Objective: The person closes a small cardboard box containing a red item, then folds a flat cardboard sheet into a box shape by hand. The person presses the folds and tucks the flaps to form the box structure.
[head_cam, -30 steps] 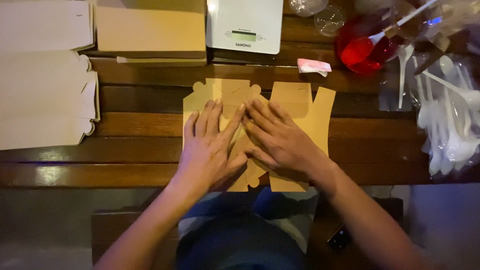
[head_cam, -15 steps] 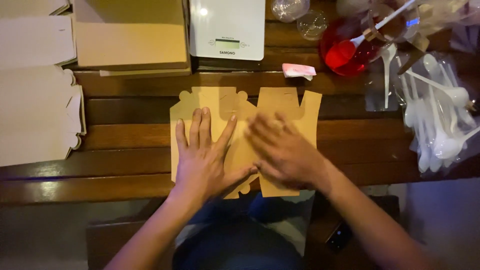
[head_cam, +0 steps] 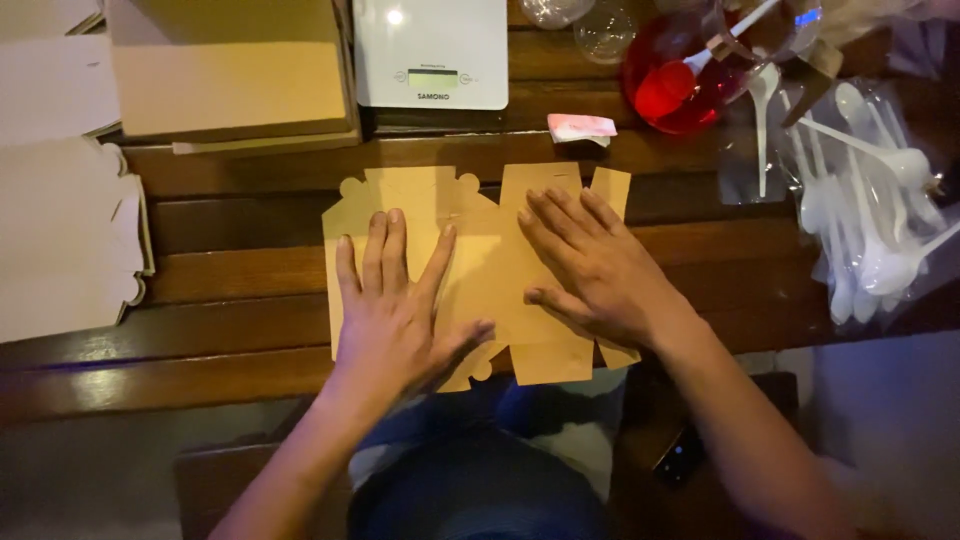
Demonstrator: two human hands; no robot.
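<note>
A flat die-cut piece of brown cardboard [head_cam: 480, 205], an unfolded box blank with tabs, lies on the wooden slat table [head_cam: 230, 270]. My left hand [head_cam: 395, 310] presses flat on its left half, fingers spread. Over the right half my right hand [head_cam: 590, 265] also lies flat, fingers pointing up-left. Both palms rest on the cardboard and grip nothing. The blank's near edge hangs a little over the table's front edge.
A stack of white flat blanks [head_cam: 60, 240] lies at left, brown cardboard sheets [head_cam: 230, 80] behind it. A white kitchen scale [head_cam: 430, 50], a red container [head_cam: 675, 85], a small pink item [head_cam: 580, 127] and a bag of white plastic spoons [head_cam: 870, 210] stand behind and right.
Both hands have slid apart across the cardboard, the left toward the left half and the right toward the right, flattening it. The view shifted slightly.
</note>
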